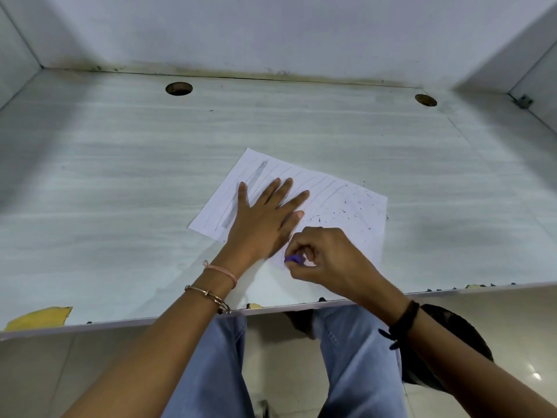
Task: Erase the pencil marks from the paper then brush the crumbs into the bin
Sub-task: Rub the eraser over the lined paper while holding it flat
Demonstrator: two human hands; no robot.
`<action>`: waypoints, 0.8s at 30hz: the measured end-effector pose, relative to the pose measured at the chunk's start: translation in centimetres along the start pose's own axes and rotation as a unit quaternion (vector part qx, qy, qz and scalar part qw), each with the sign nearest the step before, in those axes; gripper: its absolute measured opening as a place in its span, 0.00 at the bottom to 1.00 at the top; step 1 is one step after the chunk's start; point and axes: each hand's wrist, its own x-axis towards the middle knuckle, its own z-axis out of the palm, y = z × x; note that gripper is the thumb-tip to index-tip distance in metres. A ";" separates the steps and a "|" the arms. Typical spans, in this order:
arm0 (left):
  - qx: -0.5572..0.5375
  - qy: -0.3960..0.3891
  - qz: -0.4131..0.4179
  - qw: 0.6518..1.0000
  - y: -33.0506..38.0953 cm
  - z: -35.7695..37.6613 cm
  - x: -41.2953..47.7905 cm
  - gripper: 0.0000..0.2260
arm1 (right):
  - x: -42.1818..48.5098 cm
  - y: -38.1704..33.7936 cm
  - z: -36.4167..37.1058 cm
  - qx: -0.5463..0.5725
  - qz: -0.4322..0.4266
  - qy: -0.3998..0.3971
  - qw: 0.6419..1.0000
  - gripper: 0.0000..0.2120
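Nearest, below the table's front edge and beside the right forearm, sits a dark round mesh-looking object [452, 342] that may be the bin; I cannot tell for sure. Just above the edge, the right hand [325, 254] is curled, its fingertips pinching a small purple eraser [294, 260] down onto the near part of a white sheet of paper [361, 236]. The eraser looks small and rubbery, so it is best held low and close to the tip, as it is now.

Beside it, the left hand [265, 215] lies flat with its fingers spread, pressing the sheet to the pale wood-grain table [120, 176]. Thin and light, the paper would probably slide or crease under rubbing, so a flat palm near the rubbed spot suits it.

Further out, grey pencil marks [256, 176] remain: one broad shaded band and several thin curved lines. Dark eraser crumbs [346, 206] are scattered over the sheet's right side. They are loose and would scatter easily, so gentle sweeping is called for.

Two round holes [178, 89] sit at the table's far edge. No writing or label can be read anywhere.
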 end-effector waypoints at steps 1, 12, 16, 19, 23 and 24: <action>0.001 0.001 0.000 1.000 0.0 0.0 0.0 0.22 | 0.1 0.1 -0.2 0.001 -0.001 -0.004 1.000 0.03; 0.010 0.005 -0.005 1.000 0.3 -0.1 -0.1 0.22 | 1.5 1.5 -1.4 -0.013 0.040 0.034 0.999 0.02; 0.002 -0.003 -0.012 1.000 0.2 0.0 0.0 0.21 | 3.8 4.0 -3.5 -0.014 0.108 0.085 0.990 0.01; 0.005 0.003 -0.016 1.000 0.2 0.0 0.1 0.21 | 4.3 3.8 -3.1 -0.032 0.119 0.097 0.988 0.01; 0.019 -0.002 -0.004 1.000 0.2 0.0 -0.1 0.22 | 2.7 2.2 -2.2 -0.018 0.066 0.013 0.998 0.01; 0.019 -0.003 -0.004 1.000 0.2 0.0 -0.1 0.21 | 3.1 2.7 -2.7 -0.020 0.074 0.017 0.997 0.01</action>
